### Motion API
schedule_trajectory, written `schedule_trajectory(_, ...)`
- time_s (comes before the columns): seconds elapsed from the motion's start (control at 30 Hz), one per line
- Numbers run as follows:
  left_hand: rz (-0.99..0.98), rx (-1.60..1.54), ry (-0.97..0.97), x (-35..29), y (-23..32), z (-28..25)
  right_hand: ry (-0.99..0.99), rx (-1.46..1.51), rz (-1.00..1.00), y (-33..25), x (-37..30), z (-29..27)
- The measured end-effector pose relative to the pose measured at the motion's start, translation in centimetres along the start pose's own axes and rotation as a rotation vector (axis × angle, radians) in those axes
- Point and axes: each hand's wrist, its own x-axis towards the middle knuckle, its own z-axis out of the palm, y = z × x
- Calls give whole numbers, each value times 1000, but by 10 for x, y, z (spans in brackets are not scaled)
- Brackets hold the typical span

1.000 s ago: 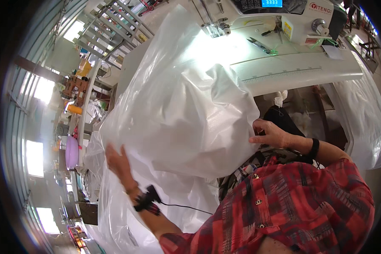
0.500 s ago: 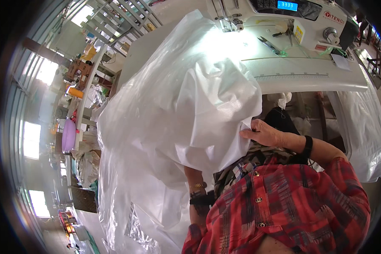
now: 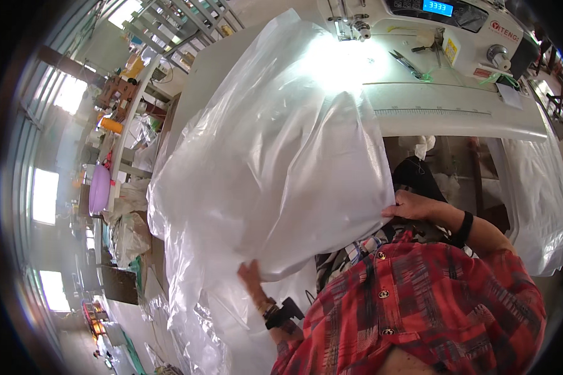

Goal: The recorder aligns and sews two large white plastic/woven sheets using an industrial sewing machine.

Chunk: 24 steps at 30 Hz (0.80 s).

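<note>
A large sheet of shiny white, partly see-through plastic spreads from the sewing machine's lit needle area down over the table edge and into my lap. At its near right corner, my right hand is closed, pinching the edge between thumb and fingers. My left hand lies by the sheet's near lower edge, fingers apart and slightly blurred, with nothing visibly gripped. The sewing machine's needle and presser area stands at the sheet's far end, under a bright light.
Thread snips lie on the white machine table, near a printed ruler scale. More clear plastic hangs at the right. A side bench at left holds an orange thread cone and a purple round object.
My left hand has come out from beneath the sheet and moved left. My right hand has shifted slightly right and down with the corner. The bunched sheet is now drawn flatter.
</note>
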Motion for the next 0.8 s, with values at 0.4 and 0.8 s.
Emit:
schedule_trajectory(0.4,217,-770,531,115,263,-210,866,-1124,-1105,-117,39,-6)
schedule_trajectory(0.8,284,-829,624,204,262,-216,618,728,-362,-162,82,-68)
